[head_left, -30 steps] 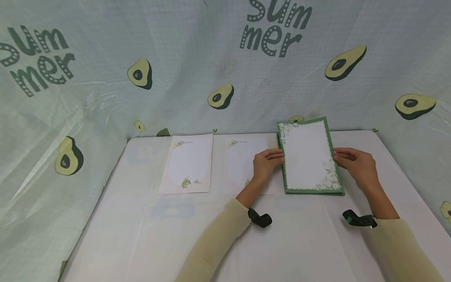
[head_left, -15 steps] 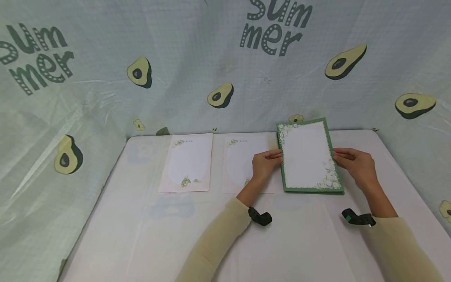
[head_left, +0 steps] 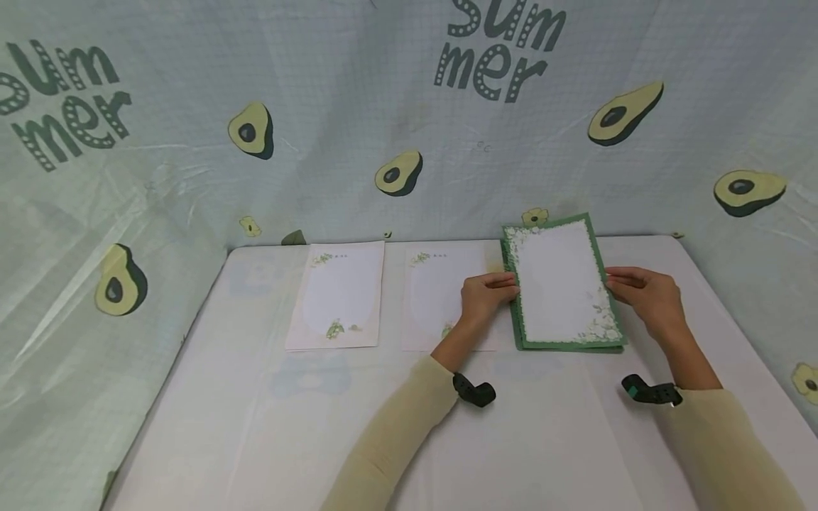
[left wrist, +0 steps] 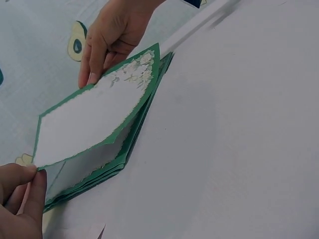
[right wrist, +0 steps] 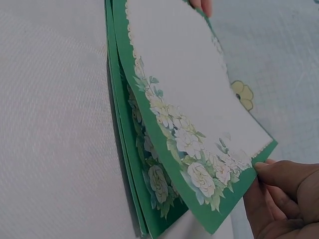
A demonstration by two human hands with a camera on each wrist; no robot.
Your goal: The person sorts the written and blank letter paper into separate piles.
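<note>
A sheet of green-bordered paper (head_left: 559,284) with white flowers printed along its edges is raised a little above a stack of matching sheets (left wrist: 94,181). My left hand (head_left: 483,297) pinches its left edge between thumb and fingers. On the opposite side, my right hand (head_left: 648,298) pinches the right edge, with the thumb on top in the right wrist view. A gap shows between the raised sheet and the stack in both wrist views. Most of the stack is hidden under the sheet in the head view.
Two pale pink sheets with small plant prints lie to the left: one paper (head_left: 335,294) further off, another paper (head_left: 428,298) partly behind my left hand. The white table (head_left: 268,433) meets a hanging avocado-print sheet (head_left: 332,142) at its back edge.
The top green-bordered sheet has come up off the stack and shifted slightly right, baring a strip of the stack at the left. My left hand has moved slightly right with it.
</note>
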